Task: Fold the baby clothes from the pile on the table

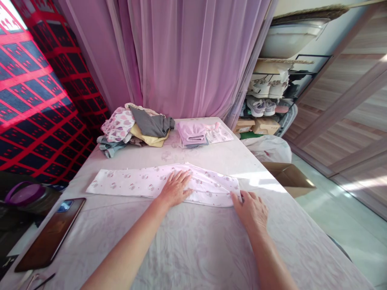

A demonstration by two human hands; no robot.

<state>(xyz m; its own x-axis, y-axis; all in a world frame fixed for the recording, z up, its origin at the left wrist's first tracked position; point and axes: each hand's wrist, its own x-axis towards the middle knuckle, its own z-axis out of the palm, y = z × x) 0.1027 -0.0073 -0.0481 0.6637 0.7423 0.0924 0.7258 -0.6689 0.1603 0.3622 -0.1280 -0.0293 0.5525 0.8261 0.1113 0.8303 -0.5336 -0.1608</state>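
A pair of light pink pants (142, 182) with a small cartoon print lies folded lengthwise across the bed-like surface, its narrow leg end to the left. My left hand (175, 188) rests flat on the middle of the pants, fingers spread. At the wide right end, my right hand (252, 209) has its thumb on the cloth and its bent fingers just beyond the edge, closed on that edge. Faint creases run through the fabric between both hands.
Behind the pants sit a heap of loose clothes (148, 123) and a folded pink garment (192, 133) beside a printed one (222, 133). A phone (51, 235) lies at the left edge. An open cardboard box (290, 177) and a shoe rack (266, 94) stand to the right.
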